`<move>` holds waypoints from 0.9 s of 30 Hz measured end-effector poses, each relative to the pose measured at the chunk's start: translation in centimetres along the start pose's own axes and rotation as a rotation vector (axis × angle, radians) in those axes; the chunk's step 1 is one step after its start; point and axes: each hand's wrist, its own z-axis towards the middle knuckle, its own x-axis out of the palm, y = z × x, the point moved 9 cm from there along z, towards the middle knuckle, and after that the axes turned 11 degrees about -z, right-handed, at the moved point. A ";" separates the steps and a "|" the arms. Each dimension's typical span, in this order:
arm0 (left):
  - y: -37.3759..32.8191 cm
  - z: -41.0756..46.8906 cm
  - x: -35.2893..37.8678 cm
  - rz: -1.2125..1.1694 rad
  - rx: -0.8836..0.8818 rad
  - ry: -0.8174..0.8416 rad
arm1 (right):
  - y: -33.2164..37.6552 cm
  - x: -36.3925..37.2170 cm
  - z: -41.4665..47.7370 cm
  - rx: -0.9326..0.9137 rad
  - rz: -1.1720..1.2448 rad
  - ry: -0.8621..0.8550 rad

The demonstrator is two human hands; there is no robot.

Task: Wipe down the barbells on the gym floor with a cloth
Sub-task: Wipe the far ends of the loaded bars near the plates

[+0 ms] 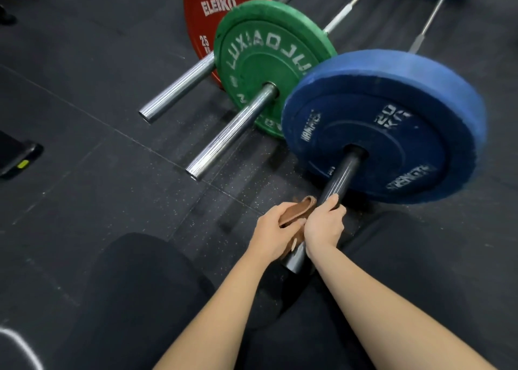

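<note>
Gripping the black sleeve [340,176] of the nearest barbell with the right hand [323,226], fingers [333,201] curled tight round it. Pinching a folded brown cloth [297,211] in the left hand [273,229], thumb on top, pressing it to the sleeve's side just beside the right fingers. Just beyond the fingers, on the same sleeve, a blue plate [392,134] standing on the rubber floor [98,145]. Farther off, left of the fingers, a green plate [266,61] on a chrome sleeve [229,134]. Past that, a red plate [207,19] on a second chrome sleeve [176,89], lying alongside. Nearer than the fingers, the black sleeve's end poking out between both wrists, above black-clad legs [134,285].
</note>
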 end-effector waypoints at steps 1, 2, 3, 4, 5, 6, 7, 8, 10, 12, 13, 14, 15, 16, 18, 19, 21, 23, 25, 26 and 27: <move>0.1 -0.5 -0.4 0.008 -0.013 0.036 | 0.0 0.0 0.0 -0.002 0.000 0.002; 0.2 -1.0 -0.9 0.028 -0.030 0.071 | 0.1 -0.1 0.0 -0.005 0.003 0.007; 0.3 -1.3 -1.4 0.060 -0.042 0.105 | 0.1 0.0 0.0 -0.009 0.008 0.012; 0.5 -1.6 -1.8 0.096 -0.054 0.130 | 0.2 0.0 -0.1 -0.013 0.010 0.015; 0.7 -1.8 -1.9 0.114 -0.059 0.140 | 0.2 -0.1 -0.2 -0.015 0.011 0.018; 0.7 -2.0 -1.9 0.113 -0.057 0.125 | 0.2 -0.1 -0.3 -0.014 0.016 0.020; 0.6 -2.1 -1.8 0.099 -0.048 0.089 | 0.2 -0.1 -0.2 -0.010 0.024 0.022; 0.4 -2.1 -1.6 0.072 -0.034 0.041 | 0.2 -0.1 -0.2 -0.006 0.032 0.020; 0.2 -2.0 -1.2 0.027 -0.019 -0.014 | 0.3 -0.1 -0.1 -0.007 0.044 0.016; 0.3 -2.2 -1.2 0.037 -0.052 0.035 | 0.3 0.0 0.0 -0.006 0.057 0.017; 0.4 -2.3 -1.5 0.077 -0.071 0.093 | 0.2 0.0 0.0 -0.005 0.062 0.019; 0.5 -2.4 -1.9 0.125 -0.087 0.154 | 0.3 0.0 -0.1 -0.003 0.064 0.020; 0.5 -2.6 -2.2 0.159 -0.097 0.209 | 0.3 0.1 -0.1 0.002 0.067 0.022; 0.5 -2.8 -2.4 0.172 -0.100 0.239 | 0.3 0.2 -0.1 0.007 0.071 0.025; 0.3 -2.8 -2.5 0.157 -0.090 0.220 | 0.4 0.2 -0.1 0.011 0.070 0.025; 0.2 -2.7 -2.4 0.134 -0.087 0.197 | 0.4 0.2 -0.1 0.010 0.063 0.020; 0.5 -2.3 -2.2 0.107 -0.091 0.180 | 0.4 0.2 -0.1 0.009 0.049 0.013; 0.7 -2.0 -2.1 0.117 -0.107 0.207 | 0.4 0.4 -0.1 0.019 0.036 0.010; 0.8 -1.8 -2.1 0.139 -0.130 0.242 | 0.4 0.5 0.0 0.024 0.005 0.001; 0.8 -1.8 -2.0 0.146 -0.145 0.255 | 0.3 0.4 0.0 0.028 -0.011 -0.004; 0.7 -1.8 -1.8 0.147 -0.159 0.253 | 0.2 0.4 0.0 0.029 -0.023 -0.011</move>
